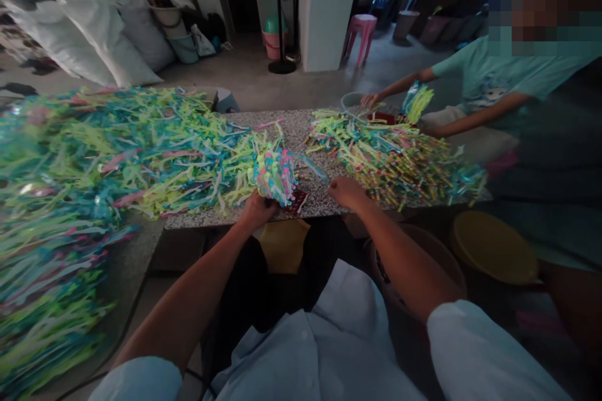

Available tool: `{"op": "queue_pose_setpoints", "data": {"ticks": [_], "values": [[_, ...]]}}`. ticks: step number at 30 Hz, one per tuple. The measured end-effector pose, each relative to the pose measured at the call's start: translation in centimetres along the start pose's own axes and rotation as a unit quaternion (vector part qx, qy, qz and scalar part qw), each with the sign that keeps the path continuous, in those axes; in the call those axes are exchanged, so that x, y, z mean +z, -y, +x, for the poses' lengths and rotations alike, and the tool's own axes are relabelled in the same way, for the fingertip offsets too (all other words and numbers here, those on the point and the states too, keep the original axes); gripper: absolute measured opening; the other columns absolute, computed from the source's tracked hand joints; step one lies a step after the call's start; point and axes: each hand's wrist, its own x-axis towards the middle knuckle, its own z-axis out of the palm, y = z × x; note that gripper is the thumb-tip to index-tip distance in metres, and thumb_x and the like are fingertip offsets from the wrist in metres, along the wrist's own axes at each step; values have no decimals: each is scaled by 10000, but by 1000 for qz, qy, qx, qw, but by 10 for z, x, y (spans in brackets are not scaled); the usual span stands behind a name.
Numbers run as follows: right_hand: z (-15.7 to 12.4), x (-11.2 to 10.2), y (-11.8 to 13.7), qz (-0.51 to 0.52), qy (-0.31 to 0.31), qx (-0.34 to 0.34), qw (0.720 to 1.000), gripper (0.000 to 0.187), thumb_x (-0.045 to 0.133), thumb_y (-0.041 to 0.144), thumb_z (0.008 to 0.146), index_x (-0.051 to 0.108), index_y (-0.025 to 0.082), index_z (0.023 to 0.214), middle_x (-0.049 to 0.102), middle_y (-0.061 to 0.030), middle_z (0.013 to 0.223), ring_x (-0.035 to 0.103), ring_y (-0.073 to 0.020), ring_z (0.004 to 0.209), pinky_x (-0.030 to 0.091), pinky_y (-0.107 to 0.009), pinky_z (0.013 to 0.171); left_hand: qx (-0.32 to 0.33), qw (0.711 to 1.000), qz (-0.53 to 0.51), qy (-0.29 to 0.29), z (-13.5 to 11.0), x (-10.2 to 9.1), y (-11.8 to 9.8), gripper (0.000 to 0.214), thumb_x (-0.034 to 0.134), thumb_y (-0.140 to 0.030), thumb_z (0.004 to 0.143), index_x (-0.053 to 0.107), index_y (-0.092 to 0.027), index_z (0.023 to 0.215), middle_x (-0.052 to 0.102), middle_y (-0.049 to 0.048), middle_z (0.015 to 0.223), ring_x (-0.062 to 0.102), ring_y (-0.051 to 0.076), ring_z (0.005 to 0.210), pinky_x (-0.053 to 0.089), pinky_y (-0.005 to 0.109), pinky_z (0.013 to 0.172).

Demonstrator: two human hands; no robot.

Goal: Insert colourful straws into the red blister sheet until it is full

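In the head view my left hand point(256, 210) is closed at the near side of a bundle of thin plastic strips point(276, 177). The bundle's pink, blue, white and green ends face right, and part of my grip is hidden beneath it. To its right, my right hand point(347, 193) has its fingers pinched together at the end of a pale blue, see-through strip point(314, 166), which stretches toward the bundle. Just beyond my right hand lies a heap of yellow-green strips with orange-banded ends point(399, 166). Between my hands a small dark red piece point(297, 202) rests on the speckled tabletop point(226, 219).
A large pile of green, blue and pink strips point(117, 150) covers the left side. At right, a co-worker in a teal shirt point(498, 69) reaches over the table, near a round bowl point(356, 99). White sacks point(89, 31), a fan stand point(281, 66) and a pink stool point(362, 28) stand behind.
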Motion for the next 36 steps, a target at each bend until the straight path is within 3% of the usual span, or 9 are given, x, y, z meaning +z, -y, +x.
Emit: {"op": "queue_pose_setpoints", "data": {"ticks": [2,5,9,13,15,18,21,25,36], "values": [[-1,2,4,113,8,3,994,233,612,336,927,742,144,896,731,-105,787,706,-245,813,499,-289,731,-2,1000,-2,6,0,0,1,194,700,-257,828,736,-178,1001,714,125,1063,676,278,1058,564,412,973],[-3,12,18,282,32,-17,959,269,552,344,935,688,172,780,598,-32,545,605,-189,565,474,-274,617,3,1000,-8,4,0,0,2,176,699,-251,828,738,-183,984,719,122,1064,675,275,1058,564,415,974],[-4,31,41,401,50,-51,913,186,542,313,924,687,208,872,580,11,524,566,-178,493,493,-279,580,-3,1000,-2,1,0,-1,0,162,713,-242,822,740,-183,971,717,120,1022,676,275,1028,568,407,953],[0,40,55,426,128,-75,893,161,587,300,912,699,198,858,659,-17,612,647,-191,567,538,-288,599,-9,1000,5,11,0,-4,-3,142,720,-236,815,739,-177,942,713,121,986,674,278,991,572,405,915],[1,39,58,412,160,-87,893,155,569,219,899,717,181,917,719,-40,709,700,-199,645,552,-280,626,-7,1000,5,9,1,-4,-4,150,717,-231,817,739,-175,955,711,120,994,672,275,994,571,403,914],[-1,32,60,319,165,-130,924,215,527,166,924,734,160,982,754,-58,782,728,-198,714,546,-260,681,-2,1000,8,6,1,-4,-4,144,716,-239,827,734,-175,955,708,114,997,670,268,995,568,394,912],[-7,24,64,196,140,-174,955,260,497,184,977,739,143,1065,778,-88,885,743,-214,840,533,-256,766,-6,1000,9,7,0,-3,-3,123,723,-250,831,723,-175,928,704,109,969,671,268,986,567,386,899],[-10,19,72,52,87,-177,979,319,541,225,985,720,107,1220,751,-184,1187,699,-292,1139,501,-295,931,2,1000,-2,8,0,-2,-3,103,724,-251,841,711,-174,908,699,103,924,672,266,991,559,374,906],[-4,13,83,-92,108,-231,962,400,453,227,1028,655,71,1335,726,-228,1229,692,-331,1170,511,-337,898,8,999,30,8,0,0,0,152,719,-278,857,714,-155,946,712,135,996,673,276,1003,553,385,914]]}}
